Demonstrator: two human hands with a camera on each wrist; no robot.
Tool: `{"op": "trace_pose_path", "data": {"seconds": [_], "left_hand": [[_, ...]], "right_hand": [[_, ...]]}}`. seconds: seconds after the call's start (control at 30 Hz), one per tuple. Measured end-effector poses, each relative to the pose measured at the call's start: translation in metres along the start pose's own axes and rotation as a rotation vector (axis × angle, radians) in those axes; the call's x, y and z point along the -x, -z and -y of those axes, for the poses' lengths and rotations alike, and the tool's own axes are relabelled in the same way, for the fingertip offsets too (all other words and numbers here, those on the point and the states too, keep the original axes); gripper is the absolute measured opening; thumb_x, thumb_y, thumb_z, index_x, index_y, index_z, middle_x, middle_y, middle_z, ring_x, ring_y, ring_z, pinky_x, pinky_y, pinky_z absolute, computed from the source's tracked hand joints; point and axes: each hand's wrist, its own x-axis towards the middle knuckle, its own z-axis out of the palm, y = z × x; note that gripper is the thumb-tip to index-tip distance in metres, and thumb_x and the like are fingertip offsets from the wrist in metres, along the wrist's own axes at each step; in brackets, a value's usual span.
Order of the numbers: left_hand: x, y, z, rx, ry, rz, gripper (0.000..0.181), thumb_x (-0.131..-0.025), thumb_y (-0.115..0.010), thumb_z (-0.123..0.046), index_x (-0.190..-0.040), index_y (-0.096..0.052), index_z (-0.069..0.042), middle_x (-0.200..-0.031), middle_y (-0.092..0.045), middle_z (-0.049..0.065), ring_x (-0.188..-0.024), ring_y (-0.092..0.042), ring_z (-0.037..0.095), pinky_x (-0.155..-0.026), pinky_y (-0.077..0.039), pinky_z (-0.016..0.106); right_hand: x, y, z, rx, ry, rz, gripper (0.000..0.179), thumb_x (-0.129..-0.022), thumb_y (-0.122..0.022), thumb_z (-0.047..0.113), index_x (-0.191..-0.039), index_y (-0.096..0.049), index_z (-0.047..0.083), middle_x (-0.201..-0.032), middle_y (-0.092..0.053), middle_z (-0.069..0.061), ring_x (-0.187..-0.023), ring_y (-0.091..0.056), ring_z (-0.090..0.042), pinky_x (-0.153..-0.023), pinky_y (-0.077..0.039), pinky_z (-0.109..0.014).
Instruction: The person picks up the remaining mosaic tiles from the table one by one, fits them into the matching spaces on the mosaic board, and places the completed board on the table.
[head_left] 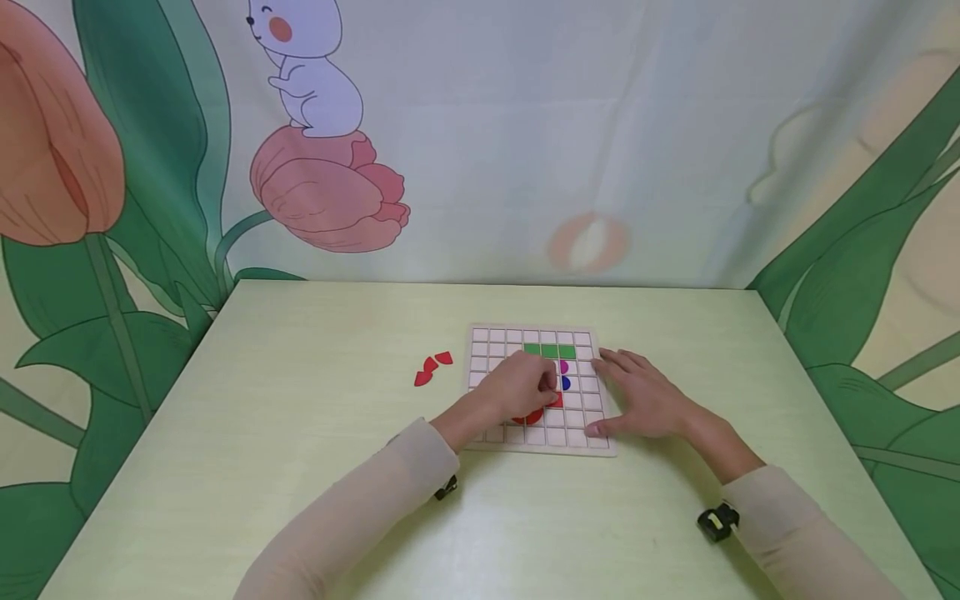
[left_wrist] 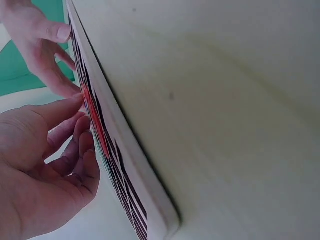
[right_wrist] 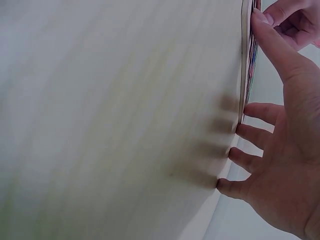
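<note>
A white gridded board (head_left: 495, 336) lies on the table. My left hand (head_left: 517, 387) reaches over it with curled fingers, its thumb and fingertips pinching at a small red piece (head_left: 558, 401). More red pieces (head_left: 534, 416) show under that hand, partly hidden by it. In the left wrist view, the left thumb tip is right at a red piece (left_wrist: 95, 117) on the board's surface. My right hand (head_left: 648, 396) spreads its fingers along the board's right edge. The right wrist view shows the right thumb at the board's rim and the other fingertips touching down beside it.
Several loose red pieces (head_left: 430, 364) lie on the table (head_left: 300, 400) left of the board. A green strip (head_left: 550, 351), a purple piece (head_left: 564, 367) and a blue piece (head_left: 566, 383) sit on the grid. A printed curtain (head_left: 480, 167) hangs behind the table.
</note>
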Motion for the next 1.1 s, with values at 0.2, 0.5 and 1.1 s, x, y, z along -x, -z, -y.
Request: {"op": "trace_pose_path", "data": {"seconds": [0.2, 0.5, 1.1], "left_hand": [[0.008, 0.012, 0.013, 0.006, -0.024, -0.051, 0.014, -0.097, -0.081, -0.026, -0.104, -0.072, -0.017, -0.09, -0.064, -0.007, -0.084, -0.059, 0.012, -0.073, -0.051, 0.022], [0.035, 0.052, 0.044, 0.004, -0.011, -0.143, 0.024, -0.094, -0.083, -0.02, -0.112, -0.073, -0.007, -0.099, -0.063, -0.002, -0.095, -0.06, 0.017, -0.085, -0.054, 0.028], [0.066, 0.09, 0.116, 0.021, 0.17, -0.196, 0.029, -0.097, -0.078, -0.015, -0.123, -0.071, -0.004, -0.117, -0.064, 0.011, -0.11, -0.062, 0.028, -0.095, -0.055, 0.041]], "right_hand": [[0.0, -0.003, 0.001, -0.002, -0.008, 0.002, 0.116, -0.077, -0.081, 0.074, -0.16, -0.042, 0.003, -0.168, -0.032, -0.023, -0.152, -0.027, -0.05, -0.119, -0.028, -0.069], [0.0, -0.005, 0.006, 0.001, -0.036, 0.001, 0.115, -0.076, -0.082, 0.072, -0.16, -0.043, 0.004, -0.168, -0.033, -0.023, -0.153, -0.026, -0.05, -0.119, -0.028, -0.07], [0.003, -0.003, 0.007, 0.01, -0.034, 0.002, 0.116, -0.077, -0.082, 0.073, -0.161, -0.042, 0.003, -0.169, -0.031, -0.023, -0.153, -0.026, -0.05, -0.119, -0.028, -0.069]]}}
